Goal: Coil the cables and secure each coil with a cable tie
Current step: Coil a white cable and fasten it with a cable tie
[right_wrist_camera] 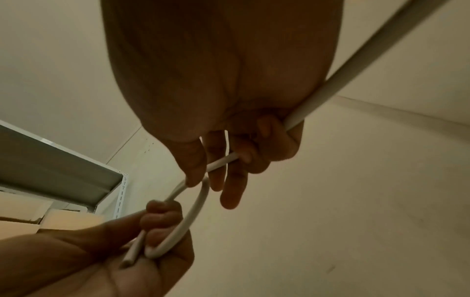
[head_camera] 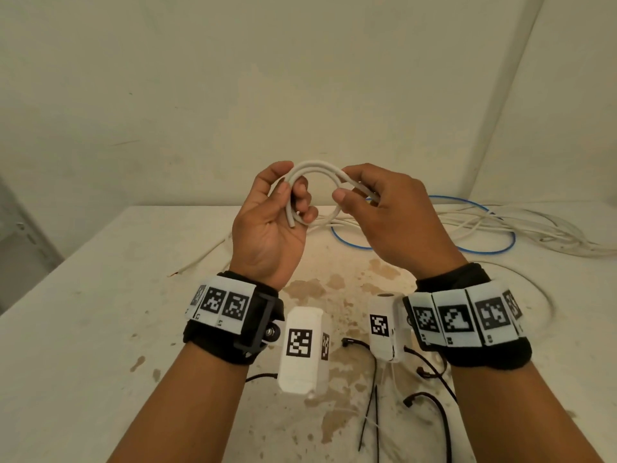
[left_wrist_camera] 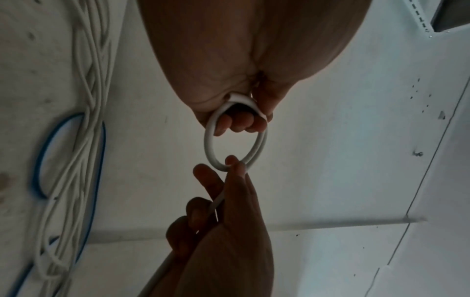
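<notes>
We see the white cable (head_camera: 317, 168) raised above the bench (head_camera: 83, 295), bent into a small round loop of about two turns that stands nearly upright, its opening facing us and its width running from one hand to the other. The cable is smooth, pale and round in section; its cut end (head_camera: 291, 224) points down toward the bench from the loop's left side. From the loop's right side the cable runs on, past the right hand, toward the loose cables behind.

Our left hand (head_camera: 270, 225) grips the loop's left side: the thumb presses the strands against curled fingers (head_camera: 302, 192), closed narrow around them. Our right hand (head_camera: 394, 222) pinches the loop's right side between thumb (head_camera: 340, 195) and forefinger, with the other fingers loosely curled round the running length, as the right wrist view shows.

Behind the loop, on the bench, lies a tangle of loose white cables (head_camera: 534, 225) with a blue cable (head_camera: 484, 250) looped among them. Nearer us than the loop, below the wrists, several black cable ties (head_camera: 367, 419) lie scattered on the stained bench top. Left of the loop, a thin white strand (head_camera: 200, 259) lies on the bench.
</notes>
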